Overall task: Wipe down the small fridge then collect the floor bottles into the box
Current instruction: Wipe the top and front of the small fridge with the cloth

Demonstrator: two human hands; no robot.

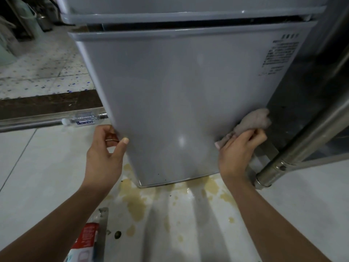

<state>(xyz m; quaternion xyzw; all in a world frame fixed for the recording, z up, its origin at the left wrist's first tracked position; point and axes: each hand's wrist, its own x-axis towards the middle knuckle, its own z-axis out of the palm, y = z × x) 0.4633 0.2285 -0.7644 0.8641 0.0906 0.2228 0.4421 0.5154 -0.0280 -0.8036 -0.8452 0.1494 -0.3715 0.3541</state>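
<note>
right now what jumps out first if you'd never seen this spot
The grey fridge fills the middle, with the left hand gripping its lower left edge and the right hand pressing a pinkish cloth to its lower right edge. Yellowish stains spread over the floor at its base.

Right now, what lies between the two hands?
Head view: the fridge's lower door panel. The left hand grips its left edge; the right hand presses a cloth at its right edge.
</note>
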